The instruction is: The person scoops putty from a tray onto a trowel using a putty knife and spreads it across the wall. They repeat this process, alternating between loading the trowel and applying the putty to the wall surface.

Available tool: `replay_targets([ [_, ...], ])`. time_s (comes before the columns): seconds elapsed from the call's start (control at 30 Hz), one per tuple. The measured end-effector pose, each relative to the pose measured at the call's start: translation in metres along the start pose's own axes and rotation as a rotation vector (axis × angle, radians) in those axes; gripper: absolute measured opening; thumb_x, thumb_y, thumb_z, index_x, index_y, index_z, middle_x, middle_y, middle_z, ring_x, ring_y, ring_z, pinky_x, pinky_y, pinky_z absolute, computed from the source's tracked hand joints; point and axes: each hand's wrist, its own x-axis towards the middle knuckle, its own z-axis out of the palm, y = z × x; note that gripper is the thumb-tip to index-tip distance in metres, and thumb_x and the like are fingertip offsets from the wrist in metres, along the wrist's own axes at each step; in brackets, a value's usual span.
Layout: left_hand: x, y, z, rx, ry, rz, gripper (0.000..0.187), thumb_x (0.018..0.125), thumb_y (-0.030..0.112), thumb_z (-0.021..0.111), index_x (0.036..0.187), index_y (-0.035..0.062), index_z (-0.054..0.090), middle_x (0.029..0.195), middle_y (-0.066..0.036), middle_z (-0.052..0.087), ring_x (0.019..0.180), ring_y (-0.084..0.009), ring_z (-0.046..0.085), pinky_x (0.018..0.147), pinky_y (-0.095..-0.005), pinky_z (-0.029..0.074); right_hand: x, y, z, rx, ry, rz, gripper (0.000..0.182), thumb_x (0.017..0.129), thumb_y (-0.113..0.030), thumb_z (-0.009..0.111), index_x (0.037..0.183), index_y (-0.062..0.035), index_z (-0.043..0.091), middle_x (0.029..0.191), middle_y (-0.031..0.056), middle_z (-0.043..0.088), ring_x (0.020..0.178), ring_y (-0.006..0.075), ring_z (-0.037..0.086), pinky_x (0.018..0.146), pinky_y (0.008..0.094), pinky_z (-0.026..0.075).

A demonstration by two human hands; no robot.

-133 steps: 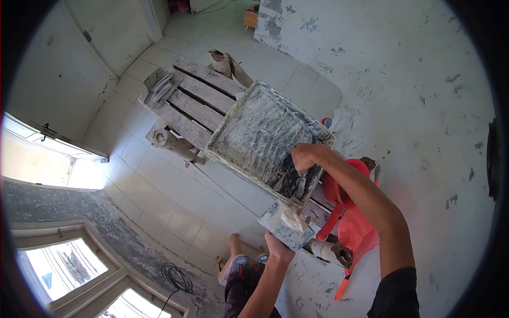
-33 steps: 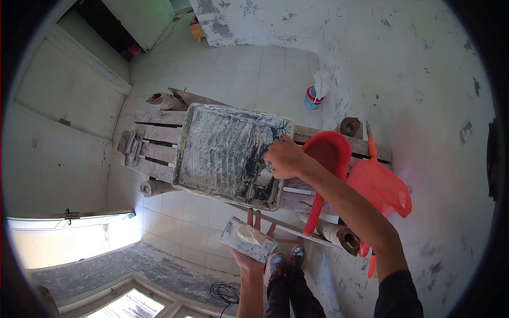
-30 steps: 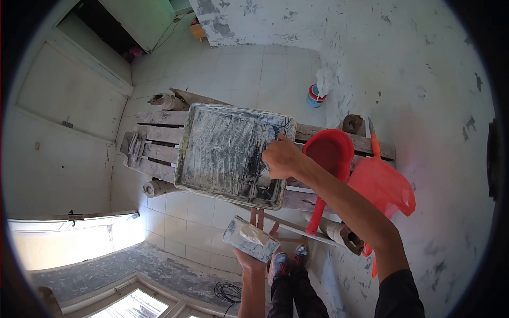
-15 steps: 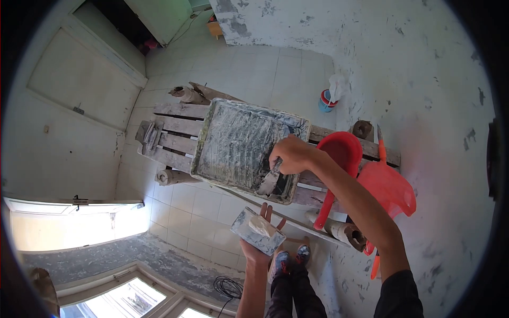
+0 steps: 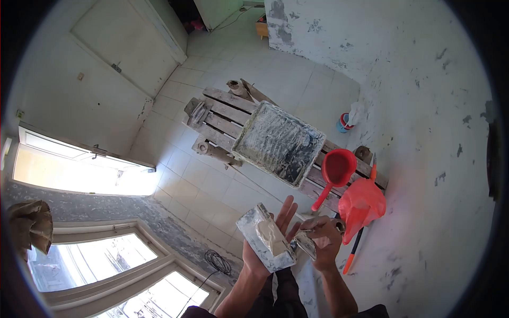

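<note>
My left hand (image 5: 256, 258) supports a rectangular, plaster-smeared plate (image 5: 265, 239) from beneath, with its fingers stretched out past the plate's right edge. A cream-coloured lump of paste (image 5: 271, 237) lies on the plate. Just to the right, my right hand (image 5: 327, 243) is closed round a small putty knife (image 5: 304, 246), whose paste-coated blade is beside the plate's right edge. Beyond both hands, a shallow tray (image 5: 280, 143) smeared with grey and white paste rests on a slatted wooden bench (image 5: 225, 112).
A red dipper (image 5: 338, 166) and a red plastic bag (image 5: 362, 205) sit at the bench's right end, near orange-handled tools. A small blue and red bucket (image 5: 344, 123) stands by the right wall. Coiled black cable (image 5: 217, 262) lies below, near the windows.
My right hand has come back from the tray with the putty knife and is now beside the plate. The view has turned and shifted, showing more of the windows.
</note>
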Motion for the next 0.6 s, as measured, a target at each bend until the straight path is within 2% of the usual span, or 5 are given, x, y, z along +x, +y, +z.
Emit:
replay_targets([
  [0.2, -0.046, -0.026, 0.077, 0.188, -0.039, 0.052, 0.047, 0.105, 0.042, 0.036, 0.109, 0.0083, 0.069, 0.166, -0.016, 0.017, 0.154, -0.0293, 0.015, 0.122, -0.0470, 0.020, -0.019, -0.073, 0.017, -0.187, 0.059, -0.230, 0.017, 0.077, 0.010, 0.073, 0.087, -0.0028, 0.067, 0.103, 0.0143, 0.064, 0.094, 0.0240, 0.064, 0.083, 0.0335, 0.050],
  [0.27, -0.061, -0.031, 0.086, 0.288, -0.142, 0.038, 0.049, 0.104, 0.044, 0.031, 0.128, 0.0178, 0.063, 0.166, -0.015, 0.019, 0.154, -0.0279, 0.015, 0.123, -0.0441, 0.016, -0.023, -0.090, 0.017, -0.261, 0.027, -0.287, 0.016, 0.076, 0.009, 0.074, 0.084, -0.0040, 0.069, 0.099, 0.0134, 0.065, 0.091, 0.0249, 0.065, 0.079, 0.0336, 0.051],
  [0.5, -0.103, -0.032, 0.103, 0.435, -0.210, 0.150, 0.047, 0.103, 0.046, 0.033, 0.127, 0.0204, 0.065, 0.166, -0.014, 0.021, 0.155, -0.0282, 0.014, 0.123, -0.0460, 0.012, -0.053, -0.082, -0.029, -0.539, 0.005, -0.288, 0.016, 0.078, 0.006, 0.074, 0.090, -0.0029, 0.068, 0.097, 0.0100, 0.065, 0.089, 0.0200, 0.064, 0.077, 0.0324, 0.050],
  [0.53, -0.109, -0.030, 0.104, 0.448, -0.218, 0.154, 0.047, 0.103, 0.046, 0.033, 0.127, 0.0204, 0.065, 0.166, -0.014, 0.021, 0.155, -0.0282, 0.014, 0.123, -0.0460, 0.012, -0.053, -0.060, -0.035, -0.432, 0.118, -0.106, 0.015, 0.081, 0.003, 0.072, 0.095, -0.0020, 0.067, 0.095, 0.0084, 0.064, 0.084, 0.0182, 0.064, 0.073, 0.0307, 0.050],
  [0.6, -0.123, -0.027, 0.102, 0.396, -0.096, 0.229, 0.042, 0.103, 0.043, 0.039, 0.105, 0.0185, 0.072, 0.167, -0.011, 0.021, 0.154, -0.0259, 0.017, 0.120, -0.0448, 0.018, -0.042, -0.015, -0.037, -0.283, 0.268, 0.175, 0.015, 0.088, -0.004, 0.067, 0.103, -0.0008, 0.065, 0.089, 0.0057, 0.062, 0.073, 0.0154, 0.062, 0.062, 0.0281, 0.049],
])
